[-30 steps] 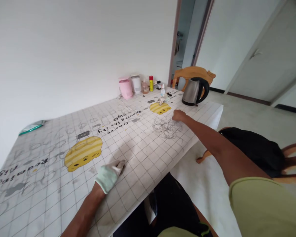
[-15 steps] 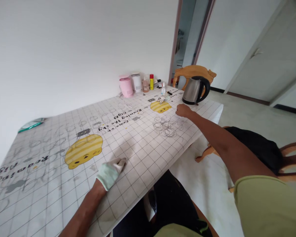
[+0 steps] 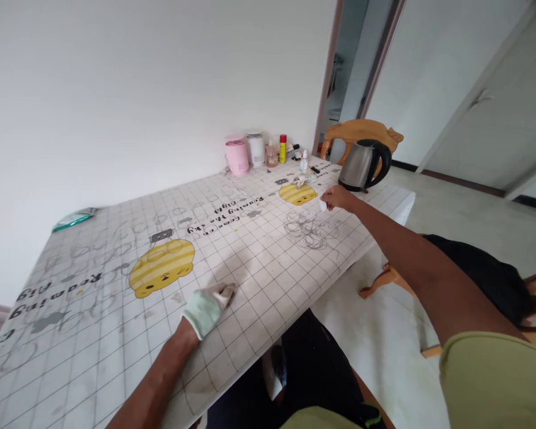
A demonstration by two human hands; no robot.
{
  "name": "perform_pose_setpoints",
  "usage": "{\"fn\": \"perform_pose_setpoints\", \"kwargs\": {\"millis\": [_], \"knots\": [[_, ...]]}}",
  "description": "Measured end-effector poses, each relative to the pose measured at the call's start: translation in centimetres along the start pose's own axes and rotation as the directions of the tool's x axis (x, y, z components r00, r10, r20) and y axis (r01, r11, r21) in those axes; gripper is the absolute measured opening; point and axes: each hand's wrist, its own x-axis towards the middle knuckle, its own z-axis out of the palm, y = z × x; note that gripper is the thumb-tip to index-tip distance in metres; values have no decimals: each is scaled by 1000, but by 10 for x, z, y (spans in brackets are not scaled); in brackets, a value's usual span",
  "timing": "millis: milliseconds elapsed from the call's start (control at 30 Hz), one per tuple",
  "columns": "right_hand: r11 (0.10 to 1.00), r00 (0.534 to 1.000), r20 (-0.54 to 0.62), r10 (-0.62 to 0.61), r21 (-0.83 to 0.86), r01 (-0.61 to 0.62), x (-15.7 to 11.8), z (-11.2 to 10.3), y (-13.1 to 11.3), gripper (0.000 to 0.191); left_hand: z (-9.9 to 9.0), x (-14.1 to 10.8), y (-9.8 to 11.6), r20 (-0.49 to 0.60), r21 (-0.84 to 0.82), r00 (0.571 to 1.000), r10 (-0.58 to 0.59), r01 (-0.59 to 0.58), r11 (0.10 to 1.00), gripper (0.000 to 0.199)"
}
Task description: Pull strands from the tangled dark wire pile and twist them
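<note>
My left hand, in a pale green and white glove, rests on the checked tablecloth near the front edge. Its fingers are curled together, and whatever they might hold is hidden. My bare right hand reaches across to the far right part of the table. A small white piece is pinched between its fingertips. Just beyond that hand stands a steel kettle with a black handle. A crumpled whitish glove lies on the printed yellow figure to the left of it.
Along the wall stand a pink container, a white container, a bottle and a yellow can with a red cap. A green-edged packet lies at the far left. Wooden chairs stand beyond and right.
My right hand has turned and lifted slightly, and a white piece now shows in its fingertips. The view has shifted a little; my left hand stays in place on the cloth.
</note>
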Motion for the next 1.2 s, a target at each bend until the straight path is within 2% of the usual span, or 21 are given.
{"fn": "perform_pose_setpoints", "kwargs": {"millis": [100,167,233,267,300,400,500,633,700,800,867,933,1033,1133,1200], "knots": [[989,998,37,-48,140,43,-10,8,-13,21,-4,-3,2,-52,-222,994,-101,87,971,34],[962,990,92,-111,260,84,-20,13,-23,25,-10,-1,5,-80,-454,965,-250,188,871,32],[912,965,168,-199,393,119,-34,19,-33,26,-22,6,11,-77,-637,926,-370,240,733,36],[886,948,203,-244,443,133,-42,22,-38,25,-31,11,16,-78,-681,920,-384,232,694,39],[867,928,235,-288,475,149,-51,25,-43,25,-41,19,22,-74,-770,918,-390,196,607,37],[845,868,300,-395,490,215,-76,37,-61,23,-72,49,43,-89,-965,906,-413,24,262,28],[834,812,355,-463,486,264,-97,48,-78,21,-93,83,71,-127,-981,905,-406,-55,185,28],[809,769,380,-514,512,288,-117,53,-89,18,-98,116,104,-169,-984,910,-379,-136,112,32],[795,782,362,-508,547,263,-122,53,-89,16,-96,126,114,-180,-983,918,-355,-160,84,33],[728,866,276,-417,671,137,-126,57,-83,11,-90,134,122,-166,-983,936,-311,-183,-24,39],[620,924,216,-315,784,29,-127,64,-77,9,-84,137,126,-150,-976,938,-313,-191,-105,43],[497,960,178,-215,866,-50,-126,71,-71,12,-78,140,131,-132,-972,931,-341,-190,-141,44],[393,989,114,-94,917,-69,-121,73,-60,14,-68,142,135,-96,-966,930,-354,-173,-194,44],[396,1000,10,-18,918,-2,-114,57,-41,13,-62,140,135,-82,-946,935,-346,-182,-267,47],[486,996,-81,21,872,61,-109,36,-21,11,-60,137,131,-79,-936,929,-361,-194,-295,48]]}}
